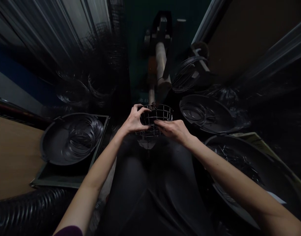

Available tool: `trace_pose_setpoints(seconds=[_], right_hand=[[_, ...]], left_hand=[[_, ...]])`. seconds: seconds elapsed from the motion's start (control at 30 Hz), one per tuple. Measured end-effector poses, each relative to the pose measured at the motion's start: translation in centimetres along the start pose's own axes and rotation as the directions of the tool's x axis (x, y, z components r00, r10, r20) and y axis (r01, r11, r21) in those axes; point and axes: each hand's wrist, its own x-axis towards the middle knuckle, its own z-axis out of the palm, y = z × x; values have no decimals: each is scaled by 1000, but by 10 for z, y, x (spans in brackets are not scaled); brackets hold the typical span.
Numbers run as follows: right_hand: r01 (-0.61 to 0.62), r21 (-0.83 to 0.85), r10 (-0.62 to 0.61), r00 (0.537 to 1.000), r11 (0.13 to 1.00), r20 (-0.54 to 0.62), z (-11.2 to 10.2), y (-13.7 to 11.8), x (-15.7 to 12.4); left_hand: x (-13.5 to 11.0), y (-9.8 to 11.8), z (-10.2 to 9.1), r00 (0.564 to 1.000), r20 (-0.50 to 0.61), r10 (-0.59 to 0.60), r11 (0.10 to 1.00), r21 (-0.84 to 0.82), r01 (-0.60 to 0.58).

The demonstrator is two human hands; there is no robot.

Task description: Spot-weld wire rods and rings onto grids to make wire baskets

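A round wire basket of thin metal rods sits just above my knees, below the end of the machine's arm. My left hand curves round the basket's left side, fingers over the upper rings and thumb lower down. On the near right side, my right hand has its fingers closed together on the wires, its fingertips partly inside the mesh. The basket's underside is dark and hard to make out.
The machine with a thick horizontal arm stands ahead. To the left, a black pan holds wire rings. On the right are another pan with rings and a larger one with short wire pieces. A ribbed black hose lies lower left.
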Motion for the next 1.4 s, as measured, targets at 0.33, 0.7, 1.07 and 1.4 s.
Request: trace_pose_setpoints(seconds=[0.33, 0.7, 1.07, 1.4], right_hand=[[-8, -16, 8, 1000, 1000, 26, -4, 0, 3], [-38, -21, 39, 998, 999, 57, -7, 3, 12], [-231, 178, 259, 953, 957, -157, 11, 11, 2], [-302, 280, 364, 908, 911, -205, 19, 24, 21]], left_hand=[[7, 0, -5, 999, 42, 6, 1000, -19, -5], [17, -5, -7, 998, 69, -5, 1000, -22, 6], [30, -1, -13, 994, 53, -99, 995, -22, 101], [50, -17, -17, 992, 58, -115, 993, -24, 116]])
